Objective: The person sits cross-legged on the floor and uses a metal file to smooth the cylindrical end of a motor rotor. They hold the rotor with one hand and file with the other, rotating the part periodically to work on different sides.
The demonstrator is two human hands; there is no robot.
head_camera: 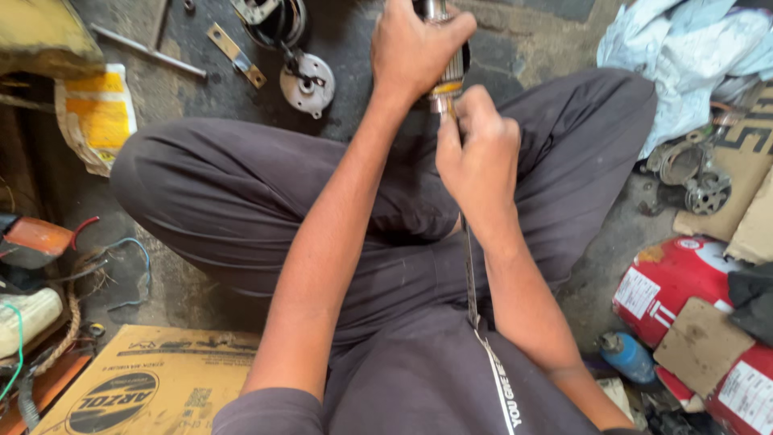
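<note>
My left hand (415,48) is closed from above around a cylindrical metal motor part (452,80) with a shiny shaft end (436,10), holding it upright over the dark floor in front of my crossed legs. My right hand (477,157) sits just below it, fingers closed on the upper end of a long thin dark blade (469,274). The blade runs down along my forearm toward my lap. Its tip meets the lower end of the motor part, and my fingers hide the contact point.
A round metal end cover (307,83), a flat bracket (234,54) and a steel rod (149,51) lie on the floor at upper left. A cardboard box (153,387) is at lower left. At the right are red cylinders (668,282), metal castings (692,173) and white cloth (684,56).
</note>
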